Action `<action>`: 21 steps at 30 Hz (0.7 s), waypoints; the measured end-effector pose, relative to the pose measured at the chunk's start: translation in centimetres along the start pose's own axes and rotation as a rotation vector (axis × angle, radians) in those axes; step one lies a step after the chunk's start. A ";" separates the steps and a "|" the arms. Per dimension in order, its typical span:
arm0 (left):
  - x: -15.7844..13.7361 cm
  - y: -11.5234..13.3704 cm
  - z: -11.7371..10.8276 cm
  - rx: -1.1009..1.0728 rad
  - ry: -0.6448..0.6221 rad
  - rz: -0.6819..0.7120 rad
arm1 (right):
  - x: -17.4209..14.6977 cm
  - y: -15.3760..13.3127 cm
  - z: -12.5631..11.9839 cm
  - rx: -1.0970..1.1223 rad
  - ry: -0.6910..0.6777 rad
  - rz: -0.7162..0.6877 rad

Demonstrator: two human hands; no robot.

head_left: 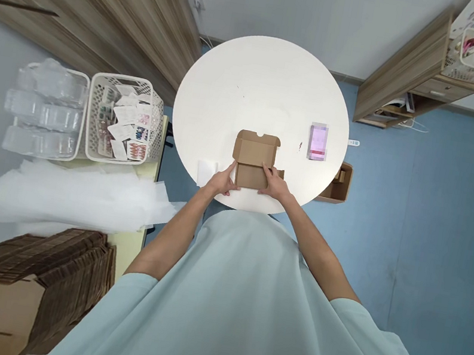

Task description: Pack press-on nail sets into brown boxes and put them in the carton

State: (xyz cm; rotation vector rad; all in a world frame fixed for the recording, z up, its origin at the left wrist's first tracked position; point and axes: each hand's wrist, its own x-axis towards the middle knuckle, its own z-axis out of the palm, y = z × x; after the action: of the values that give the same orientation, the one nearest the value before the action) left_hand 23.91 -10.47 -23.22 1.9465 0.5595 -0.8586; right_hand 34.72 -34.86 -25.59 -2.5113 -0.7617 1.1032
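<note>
A small brown cardboard box (251, 177) lies on the white round table (233, 92) near its front edge, its lid raised and tilted back away from me. My left hand (222, 180) grips the box's left side, thumb up along the wall and fingers at the front corner. On the opposite side, my right hand (276, 185) holds the right wall, with the thumb near the lid's hinge line. A side flap sticks out by the right hand. Thin white sheets (206, 172) lie just left of my left hand, partly behind it.
A phone (317, 142) with a pixelated screen lies on the table's right. To the left stand a white basket (88, 116) of small carded packets, clear plastic containers (46, 109), white foam sheets (79, 199) and stacked flat cardboard (75, 277). An open carton (343, 186) sits below the table's right edge.
</note>
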 end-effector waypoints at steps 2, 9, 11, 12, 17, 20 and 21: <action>-0.1 0.0 -0.3 -0.020 -0.019 -0.008 | -0.1 0.0 -0.1 -0.003 -0.010 -0.003; -0.2 0.5 -0.6 0.004 -0.015 -0.027 | -0.3 -0.4 -0.6 -0.028 -0.012 0.013; 0.0 0.5 -0.6 0.007 -0.016 -0.016 | -0.3 -0.4 -0.6 -0.029 -0.013 0.005; 0.1 0.4 -0.6 0.004 -0.022 -0.010 | -0.4 -0.4 -0.7 -0.028 -0.014 0.000; 0.4 0.0 -1.4 0.008 -0.038 -0.002 | -0.2 0.0 -0.8 -0.039 -0.019 -0.019; 0.6 -0.1 -1.8 0.040 -0.042 0.007 | -0.2 0.2 -0.8 -0.052 -0.022 -0.035; 0.7 0.0 -1.9 0.055 -0.042 0.018 | -0.2 0.2 -0.8 -0.054 -0.023 -0.034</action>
State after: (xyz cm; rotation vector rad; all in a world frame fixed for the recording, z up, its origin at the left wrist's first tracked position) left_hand 24.98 -8.79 -23.09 1.9758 0.4972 -0.9106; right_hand 35.27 -35.16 -25.00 -2.5241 -0.8485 1.1161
